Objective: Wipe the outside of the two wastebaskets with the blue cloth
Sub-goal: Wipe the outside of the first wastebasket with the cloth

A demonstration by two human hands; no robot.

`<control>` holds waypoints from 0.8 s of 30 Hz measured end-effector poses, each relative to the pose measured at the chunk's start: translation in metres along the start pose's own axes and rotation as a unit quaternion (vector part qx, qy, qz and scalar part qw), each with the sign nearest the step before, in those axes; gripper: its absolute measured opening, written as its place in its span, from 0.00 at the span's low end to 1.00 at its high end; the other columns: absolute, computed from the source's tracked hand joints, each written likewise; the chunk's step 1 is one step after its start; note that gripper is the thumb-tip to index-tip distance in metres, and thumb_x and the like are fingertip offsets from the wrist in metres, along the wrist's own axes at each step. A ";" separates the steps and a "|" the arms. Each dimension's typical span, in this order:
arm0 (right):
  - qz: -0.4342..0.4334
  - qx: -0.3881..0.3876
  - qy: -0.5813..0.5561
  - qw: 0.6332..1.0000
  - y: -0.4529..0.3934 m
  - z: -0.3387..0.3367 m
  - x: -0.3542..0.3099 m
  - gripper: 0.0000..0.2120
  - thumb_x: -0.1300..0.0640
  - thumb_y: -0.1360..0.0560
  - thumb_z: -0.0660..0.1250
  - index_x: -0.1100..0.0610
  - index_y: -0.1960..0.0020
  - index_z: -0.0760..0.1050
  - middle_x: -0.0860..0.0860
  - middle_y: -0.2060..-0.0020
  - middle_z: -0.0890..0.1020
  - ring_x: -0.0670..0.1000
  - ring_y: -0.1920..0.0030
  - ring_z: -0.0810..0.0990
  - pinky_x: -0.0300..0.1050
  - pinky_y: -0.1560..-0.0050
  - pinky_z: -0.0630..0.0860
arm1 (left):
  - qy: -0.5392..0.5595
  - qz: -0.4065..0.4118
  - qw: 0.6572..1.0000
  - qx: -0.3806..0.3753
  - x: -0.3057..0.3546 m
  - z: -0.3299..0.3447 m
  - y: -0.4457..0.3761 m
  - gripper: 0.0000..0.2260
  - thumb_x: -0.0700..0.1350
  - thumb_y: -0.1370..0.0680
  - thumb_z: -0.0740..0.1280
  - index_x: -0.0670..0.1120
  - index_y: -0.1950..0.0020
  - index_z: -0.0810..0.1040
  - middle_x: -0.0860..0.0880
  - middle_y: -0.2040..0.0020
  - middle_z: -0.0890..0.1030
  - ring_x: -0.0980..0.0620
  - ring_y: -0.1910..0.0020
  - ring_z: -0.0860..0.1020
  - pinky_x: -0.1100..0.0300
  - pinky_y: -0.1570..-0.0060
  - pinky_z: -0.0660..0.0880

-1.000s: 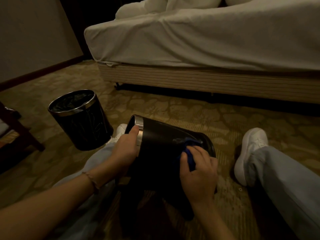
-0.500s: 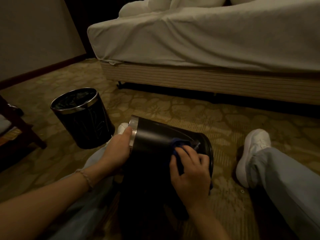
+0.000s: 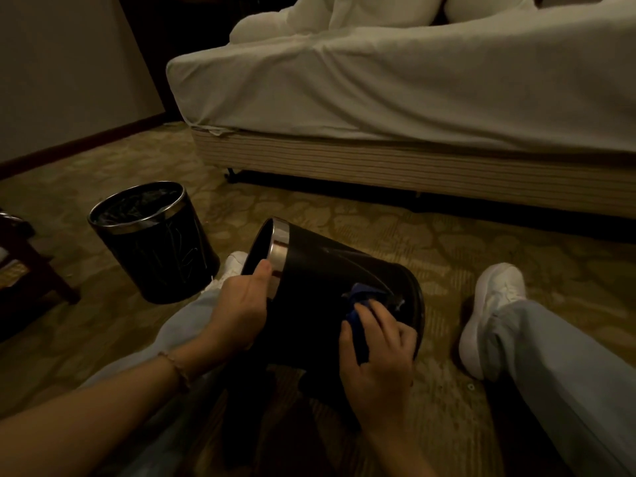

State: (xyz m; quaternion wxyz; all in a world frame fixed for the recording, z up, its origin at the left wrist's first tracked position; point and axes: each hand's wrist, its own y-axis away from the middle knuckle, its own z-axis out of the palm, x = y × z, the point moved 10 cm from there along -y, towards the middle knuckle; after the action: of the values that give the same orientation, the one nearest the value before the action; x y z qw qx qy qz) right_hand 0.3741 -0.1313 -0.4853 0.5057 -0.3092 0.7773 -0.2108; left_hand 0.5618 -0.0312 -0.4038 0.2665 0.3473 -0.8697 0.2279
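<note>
Now blue cloth (image 3: 358, 306) under right hand (image 3: 378, 352).

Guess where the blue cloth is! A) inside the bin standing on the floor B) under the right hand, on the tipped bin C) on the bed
B: the blue cloth is pressed by the right hand against the side of the tipped bin, which the left hand holds at the rim.

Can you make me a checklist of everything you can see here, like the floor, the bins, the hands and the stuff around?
Surface: patterned carpet, dim light.
Job's things: tipped wastebasket held between the legs; upright wastebasket on the carpet to its left; blue cloth pressed on the tipped one.
Clutter: nothing seen.
Grippers: left hand grips the tipped rim; right hand holds the cloth.
Cables: nothing seen.
Surroundings: bed, wooden chair.
</note>
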 end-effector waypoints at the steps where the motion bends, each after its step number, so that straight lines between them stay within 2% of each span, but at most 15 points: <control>1: -0.008 -0.002 -0.001 1.000 0.003 0.002 -0.001 0.17 0.47 0.23 0.65 0.55 0.38 0.80 0.50 0.38 0.79 0.52 0.47 0.72 0.43 0.50 0.73 | 0.014 -0.015 1.000 -0.003 -0.005 0.001 -0.001 0.18 0.45 0.15 0.50 0.52 0.63 0.70 0.46 0.68 0.77 0.51 0.69 0.76 0.61 0.68 0.72; 4: -0.029 0.002 0.004 1.000 0.015 0.008 -0.005 0.17 0.48 0.23 0.67 0.54 0.38 0.80 0.50 0.37 0.79 0.53 0.46 0.72 0.46 0.50 0.75 | 0.018 -0.043 0.998 -0.046 -0.013 0.009 0.004 0.17 0.45 0.16 0.51 0.54 0.63 0.67 0.53 0.67 0.72 0.60 0.70 0.71 0.72 0.71 0.70; 5: -0.028 0.006 0.001 1.000 0.016 0.008 -0.004 0.17 0.48 0.23 0.67 0.54 0.38 0.80 0.49 0.37 0.79 0.54 0.46 0.72 0.47 0.51 0.75 | 0.014 -0.026 0.997 -0.068 -0.009 0.012 0.006 0.15 0.46 0.16 0.52 0.55 0.62 0.68 0.54 0.64 0.72 0.60 0.68 0.74 0.73 0.69 0.70; 7: -0.025 0.012 -0.003 1.000 0.015 0.007 -0.003 0.18 0.47 0.23 0.66 0.54 0.38 0.80 0.49 0.37 0.79 0.54 0.46 0.72 0.48 0.51 0.76 | 0.080 0.016 0.994 -0.076 0.000 0.013 0.007 0.11 0.49 0.17 0.52 0.54 0.52 0.74 0.53 0.56 0.78 0.63 0.58 0.78 0.70 0.61 0.71; 8: -0.028 0.011 -0.002 1.000 0.014 0.007 -0.002 0.18 0.47 0.23 0.66 0.54 0.38 0.80 0.49 0.37 0.79 0.54 0.46 0.72 0.48 0.52 0.76 | 0.140 0.006 0.987 -0.073 0.002 0.011 0.006 0.11 0.49 0.18 0.53 0.54 0.47 0.75 0.51 0.52 0.80 0.61 0.53 0.79 0.64 0.55 0.74; 10: -0.030 0.005 0.000 1.000 0.011 0.009 -0.001 0.18 0.47 0.23 0.66 0.54 0.37 0.79 0.49 0.37 0.79 0.54 0.46 0.72 0.49 0.52 0.76 | 0.259 -0.061 0.959 -0.097 -0.001 0.013 -0.002 0.12 0.42 0.18 0.56 0.52 0.42 0.77 0.47 0.47 0.82 0.49 0.48 0.81 0.49 0.48 0.78; 12: -0.019 0.006 -0.004 1.000 0.011 0.009 0.001 0.18 0.47 0.23 0.67 0.54 0.37 0.79 0.49 0.37 0.79 0.54 0.47 0.72 0.49 0.53 0.77 | 0.328 -0.120 0.927 -0.140 -0.001 0.020 -0.007 0.14 0.35 0.22 0.58 0.48 0.42 0.78 0.42 0.45 0.82 0.42 0.47 0.81 0.47 0.50 0.78; 14: -0.011 0.008 -0.005 1.000 0.013 0.007 -0.002 0.18 0.47 0.23 0.67 0.54 0.38 0.80 0.49 0.38 0.79 0.54 0.47 0.73 0.50 0.54 0.78 | 0.335 -0.158 0.919 -0.136 -0.006 0.021 -0.010 0.16 0.35 0.28 0.59 0.44 0.43 0.78 0.38 0.43 0.78 0.38 0.47 0.79 0.48 0.56 0.77; 16: -0.027 0.002 -0.011 1.000 0.013 0.006 -0.019 0.17 0.46 0.23 0.66 0.53 0.38 0.79 0.48 0.38 0.79 0.54 0.47 0.73 0.50 0.53 0.78 | 0.325 -0.186 0.922 -0.101 -0.012 0.021 -0.007 0.14 0.36 0.30 0.59 0.42 0.47 0.77 0.39 0.47 0.77 0.42 0.53 0.78 0.52 0.62 0.77; 18: -0.070 -0.025 -0.018 0.997 0.012 0.008 -0.049 0.17 0.45 0.22 0.64 0.52 0.37 0.79 0.48 0.37 0.79 0.53 0.47 0.73 0.48 0.51 0.77 | 0.352 -0.220 0.906 -0.081 -0.011 0.028 0.003 0.11 0.44 0.22 0.58 0.43 0.48 0.78 0.40 0.52 0.80 0.45 0.57 0.78 0.56 0.63 0.74; 20: -0.117 -0.052 -0.021 0.992 0.013 0.013 -0.078 0.17 0.44 0.20 0.61 0.51 0.36 0.78 0.48 0.36 0.78 0.54 0.46 0.74 0.47 0.51 0.75 | 0.382 -0.246 0.889 -0.054 -0.012 0.036 0.009 0.21 0.57 0.19 0.55 0.43 0.50 0.81 0.43 0.56 0.84 0.46 0.56 0.81 0.56 0.58 0.75; 22: -0.139 -0.059 -0.022 0.988 0.012 0.014 -0.089 0.18 0.44 0.19 0.58 0.50 0.35 0.77 0.48 0.36 0.78 0.54 0.46 0.75 0.47 0.52 0.75 | 0.359 -0.233 0.904 -0.011 -0.010 0.030 0.010 0.25 0.60 0.19 0.52 0.46 0.57 0.81 0.50 0.66 0.85 0.50 0.60 0.81 0.56 0.56 0.74; 24: -0.137 -0.045 -0.018 0.989 0.007 0.010 -0.081 0.18 0.44 0.19 0.58 0.50 0.36 0.78 0.49 0.36 0.79 0.55 0.47 0.76 0.48 0.53 0.75 | 0.327 -0.228 0.917 -0.020 -0.007 0.028 0.010 0.24 0.59 0.18 0.51 0.47 0.58 0.80 0.49 0.65 0.84 0.50 0.59 0.81 0.55 0.55 0.74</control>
State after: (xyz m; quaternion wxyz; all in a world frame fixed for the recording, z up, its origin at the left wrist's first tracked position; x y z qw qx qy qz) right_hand 0.4052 -0.0701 -0.4406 0.4718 -0.4389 0.7272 -0.2367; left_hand 0.5503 -0.0374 -0.4319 0.5873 0.4372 -0.6358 0.2443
